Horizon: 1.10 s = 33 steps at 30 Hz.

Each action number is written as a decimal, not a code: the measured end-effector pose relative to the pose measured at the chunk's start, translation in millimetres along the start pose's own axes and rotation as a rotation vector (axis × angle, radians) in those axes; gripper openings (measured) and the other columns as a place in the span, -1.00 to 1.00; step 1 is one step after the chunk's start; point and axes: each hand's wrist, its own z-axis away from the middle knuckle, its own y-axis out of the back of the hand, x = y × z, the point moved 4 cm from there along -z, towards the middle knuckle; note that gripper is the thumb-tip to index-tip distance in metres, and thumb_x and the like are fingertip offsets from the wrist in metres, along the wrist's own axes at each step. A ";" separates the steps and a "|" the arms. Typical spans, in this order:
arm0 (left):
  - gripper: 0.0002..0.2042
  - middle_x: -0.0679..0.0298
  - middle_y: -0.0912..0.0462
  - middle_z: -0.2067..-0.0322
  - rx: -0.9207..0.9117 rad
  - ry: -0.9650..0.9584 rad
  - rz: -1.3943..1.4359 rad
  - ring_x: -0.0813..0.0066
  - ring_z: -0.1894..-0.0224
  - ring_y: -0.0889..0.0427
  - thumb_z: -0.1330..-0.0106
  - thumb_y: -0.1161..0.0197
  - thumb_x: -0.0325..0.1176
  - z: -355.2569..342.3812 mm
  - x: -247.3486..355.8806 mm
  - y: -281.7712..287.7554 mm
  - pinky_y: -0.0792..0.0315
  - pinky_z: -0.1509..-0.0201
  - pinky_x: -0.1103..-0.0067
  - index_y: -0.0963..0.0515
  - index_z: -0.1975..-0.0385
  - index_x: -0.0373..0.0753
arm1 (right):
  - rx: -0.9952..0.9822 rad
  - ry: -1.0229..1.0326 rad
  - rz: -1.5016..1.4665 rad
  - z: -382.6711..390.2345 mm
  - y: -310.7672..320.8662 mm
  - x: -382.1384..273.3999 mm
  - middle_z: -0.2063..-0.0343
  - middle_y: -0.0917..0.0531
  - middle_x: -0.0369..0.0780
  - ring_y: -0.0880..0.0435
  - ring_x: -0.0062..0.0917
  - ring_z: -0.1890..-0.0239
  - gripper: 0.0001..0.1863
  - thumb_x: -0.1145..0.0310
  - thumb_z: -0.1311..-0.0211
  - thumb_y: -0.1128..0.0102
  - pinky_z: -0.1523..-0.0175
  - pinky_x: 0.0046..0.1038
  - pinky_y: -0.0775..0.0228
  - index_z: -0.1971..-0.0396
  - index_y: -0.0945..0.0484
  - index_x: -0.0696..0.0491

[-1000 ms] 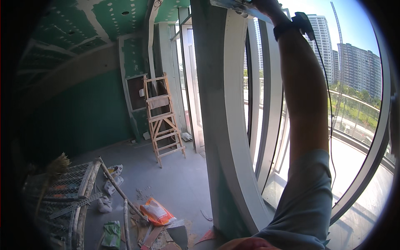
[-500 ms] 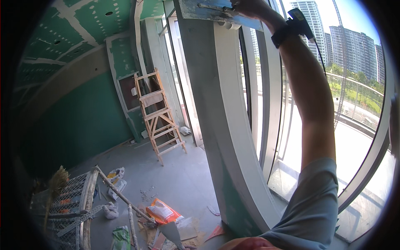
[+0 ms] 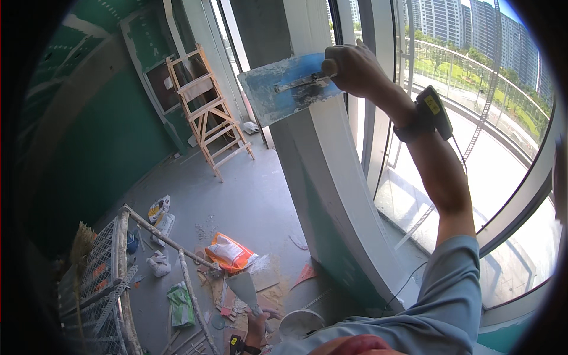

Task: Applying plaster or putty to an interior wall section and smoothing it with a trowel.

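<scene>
My right hand [image 3: 353,70] is closed around the handle of a plastering trowel [image 3: 287,102]. The trowel's wide, blue-and-grey smeared blade lies across the front of a column [image 3: 296,151] with grey, skim-coated faces and green board showing low down. A black device is strapped on that wrist. Low in the picture, my left hand [image 3: 258,326] grips a broad putty knife [image 3: 243,289], its blade pointing up and away. Just right of that hand is a whitish bucket [image 3: 300,322], partly hidden by my sleeve. What the bucket holds is hard to make out.
A metal scaffold frame with mesh [image 3: 121,260] stands at the left, a straw broom [image 3: 80,245] beside it. On the floor lie an orange-and-white bag [image 3: 231,251], a green bag [image 3: 180,305] and scraps. Farther back stands a wooden stepladder [image 3: 210,112]. Tall windows line the right.
My right hand and the trowel have come down the column from near the top edge. My left hand and the bucket are now in view; earlier only the putty knife showed.
</scene>
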 end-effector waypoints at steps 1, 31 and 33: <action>-0.74 -0.04 -0.57 0.54 -0.002 0.029 -0.006 0.18 0.53 -0.61 0.05 -0.05 -0.37 0.8 0.0 -2.7 -0.56 0.31 0.41 -0.47 0.52 -0.53 | -0.011 0.013 0.046 15.9 -3.9 1.6 0.60 -0.57 -0.16 -0.59 -0.26 0.40 -0.92 0.39 -0.02 -0.09 -0.05 -0.06 -0.22 0.58 -0.49 0.05; -0.82 0.06 -0.58 0.53 -0.079 0.156 -0.130 0.34 0.51 -0.58 0.01 -0.01 -0.43 62.2 -1.5 -28.5 -0.48 0.31 0.51 -0.48 0.50 -0.42 | -0.440 0.010 0.006 289.4 -77.7 -25.2 0.51 -0.56 -0.27 -0.57 -0.42 0.25 -0.89 0.41 0.07 -0.24 -0.26 0.11 0.09 0.52 -0.49 0.02; -0.82 0.07 -0.58 0.53 -0.091 0.165 -0.106 0.34 0.50 -0.58 0.00 -0.02 -0.43 66.0 -6.2 -28.0 -0.48 0.32 0.51 -0.48 0.49 -0.42 | -0.449 0.016 -0.005 301.6 -77.8 -28.0 0.53 -0.55 -0.27 -0.56 -0.43 0.27 -0.90 0.41 0.07 -0.24 -0.26 0.11 0.08 0.54 -0.48 0.03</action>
